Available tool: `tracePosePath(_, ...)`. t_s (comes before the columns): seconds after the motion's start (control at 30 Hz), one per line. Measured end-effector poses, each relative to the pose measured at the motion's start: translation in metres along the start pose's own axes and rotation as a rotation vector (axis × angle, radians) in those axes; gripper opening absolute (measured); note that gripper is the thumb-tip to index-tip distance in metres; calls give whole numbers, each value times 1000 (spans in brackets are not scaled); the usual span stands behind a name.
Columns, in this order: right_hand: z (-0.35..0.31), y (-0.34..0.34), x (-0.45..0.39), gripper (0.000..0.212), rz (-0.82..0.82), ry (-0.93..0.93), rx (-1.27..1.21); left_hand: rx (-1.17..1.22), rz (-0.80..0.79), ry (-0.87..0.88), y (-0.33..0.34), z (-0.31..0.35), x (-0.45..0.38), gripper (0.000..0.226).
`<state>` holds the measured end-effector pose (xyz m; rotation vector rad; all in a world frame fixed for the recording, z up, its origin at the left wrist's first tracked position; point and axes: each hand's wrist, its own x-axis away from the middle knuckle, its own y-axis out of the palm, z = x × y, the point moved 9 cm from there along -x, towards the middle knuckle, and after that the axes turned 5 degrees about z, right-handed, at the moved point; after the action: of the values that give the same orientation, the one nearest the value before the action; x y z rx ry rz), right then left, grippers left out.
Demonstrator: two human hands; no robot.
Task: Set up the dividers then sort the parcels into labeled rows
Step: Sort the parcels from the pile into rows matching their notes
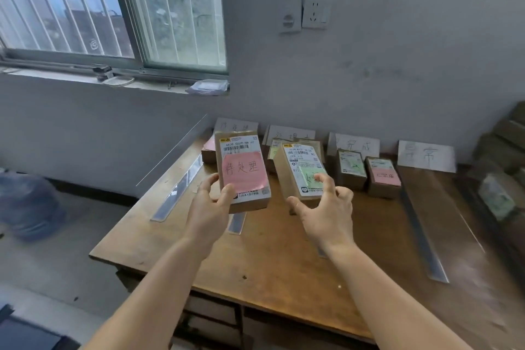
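My left hand [211,202] grips a brown parcel [241,150] with a pink sticky note, held up above the wooden table [272,258]. My right hand [326,207] holds a second brown parcel [298,167] with a green note, thumb under its near end and fingers on its label. Clear plastic dividers [177,190] [426,239] lie across the table and mark off rows. Handwritten paper labels [426,155] lean against the wall at the head of each row. Two parcels [352,169] [383,177] sit in the third row, and others lie behind the held ones.
A stack of cardboard parcels [502,162] stands at the table's right edge. A blue water bottle [27,204] lies on the floor to the left. A window [113,8] and a wall socket [315,11] are above the table.
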<state>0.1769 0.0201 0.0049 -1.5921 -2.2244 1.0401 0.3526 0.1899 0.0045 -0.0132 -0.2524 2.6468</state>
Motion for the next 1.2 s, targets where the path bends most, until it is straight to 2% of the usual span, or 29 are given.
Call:
tracePosePath(0.2, 5, 50, -47, 75, -50, 76, 25, -51, 68, -32, -15, -6, -73, 35)
tracePosePath(0.43, 22, 114, -75, 79, -142, 131, 136, -181, 115, -130, -24, -49, -130, 31)
tracePosePath(0.67, 32, 160, -87, 76, -178, 207, 260, -324, 39, -241, -27, -104, -169, 39)
tracePosePath(0.87, 34, 189, -89, 77, -271, 216, 378, -446, -42, -254, -32, -147, -211, 34)
tracePosePath(1.07, 24, 201, -96, 63, -263, 97, 468, -634, -78, -142, -36, -150, -237, 32)
tracePosePath(1.13, 16, 202, -97, 61, -242, 1, 536, -855, -128, -16, -35, -143, -239, 44)
tracePosePath(1.2, 11, 205, -97, 56, -245, -72, 580, -1065, -275, 190, -20, -127, -233, 60)
